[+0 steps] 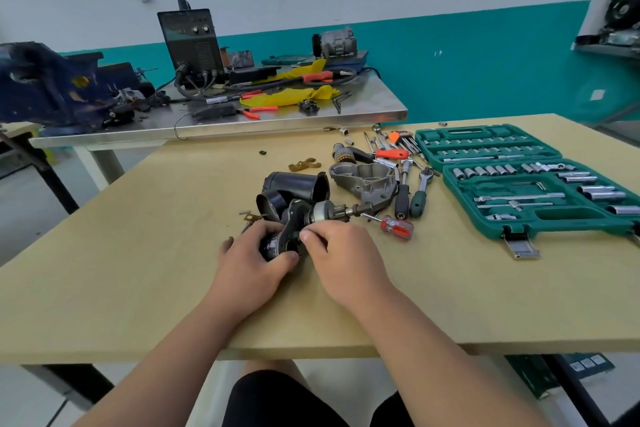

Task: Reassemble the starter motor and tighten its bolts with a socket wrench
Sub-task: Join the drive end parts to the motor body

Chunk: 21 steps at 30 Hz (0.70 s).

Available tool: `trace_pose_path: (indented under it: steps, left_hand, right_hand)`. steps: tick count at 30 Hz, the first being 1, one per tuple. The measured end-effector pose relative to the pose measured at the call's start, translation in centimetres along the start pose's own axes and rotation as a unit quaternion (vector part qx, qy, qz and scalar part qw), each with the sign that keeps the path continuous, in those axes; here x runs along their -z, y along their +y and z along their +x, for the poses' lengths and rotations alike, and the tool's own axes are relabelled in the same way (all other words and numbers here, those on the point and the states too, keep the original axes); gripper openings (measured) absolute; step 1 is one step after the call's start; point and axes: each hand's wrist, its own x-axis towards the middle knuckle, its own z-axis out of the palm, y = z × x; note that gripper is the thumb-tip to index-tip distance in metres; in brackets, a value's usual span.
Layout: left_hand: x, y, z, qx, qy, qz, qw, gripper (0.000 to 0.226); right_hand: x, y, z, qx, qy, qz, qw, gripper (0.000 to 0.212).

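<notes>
Left hand [247, 255] curls round the dark motor part [292, 215] mid-table [138, 253]; right hand [341, 253] pinches its edge. It looks like heavy, rigid, possibly greasy metal: grip the body, not the shaft [341, 211] pointing to three o'clock.

Bright, even light; soft shadows; edges bowed and blurred.

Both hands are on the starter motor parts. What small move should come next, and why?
Probably, with the left hand gripping the dark starter body, the right hand should let go of it and fetch the grey aluminium end housing lying behind to the right. The pinion shaft is bare and that housing is off, so the green-handled ratchet is not needed yet.
</notes>
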Motion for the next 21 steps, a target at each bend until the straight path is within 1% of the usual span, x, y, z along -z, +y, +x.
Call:
trace_pose_path:
  steps: [3, 7, 13, 15, 18, 21]
  left_hand:
    - [0.0, -0.2, 0.1, -0.004, 0.001, -0.013, 1.000, 0.026]
    - [-0.4, -0.3, -0.1, -0.020, 0.021, 0.001, 1.000, 0.027]
    - [-1.0, -0.7, -0.1, -0.021, 0.030, 0.054, 0.998, 0.041]
    - [-1.2, -0.7, -0.1, -0.025, 0.040, 0.068, 0.997, 0.043]
    - [-1.3, -0.7, -0.1, -0.017, 0.049, 0.079, 0.996, 0.047]
    - [-1.4, -0.7, -0.3, -0.020, 0.055, 0.092, 0.994, 0.042]
  right_hand:
    - [-0.7, -0.7, 0.3, -0.002, 0.020, -0.005, 1.000, 0.023]
    - [-1.5, -1.3, 0.5, -0.009, 0.031, -0.044, 0.999, 0.024]
    - [-2.1, -1.3, 0.3, -0.042, 0.052, -0.045, 0.997, 0.026]
    - [-2.0, -1.3, 0.2, -0.038, 0.043, -0.040, 0.998, 0.026]
    - [-1.5, -0.9, 0.1, -0.023, 0.007, -0.006, 1.000, 0.022]
    - [-0.8, -0.5, 0.2, -0.021, -0.019, 0.023, 0.999, 0.019]
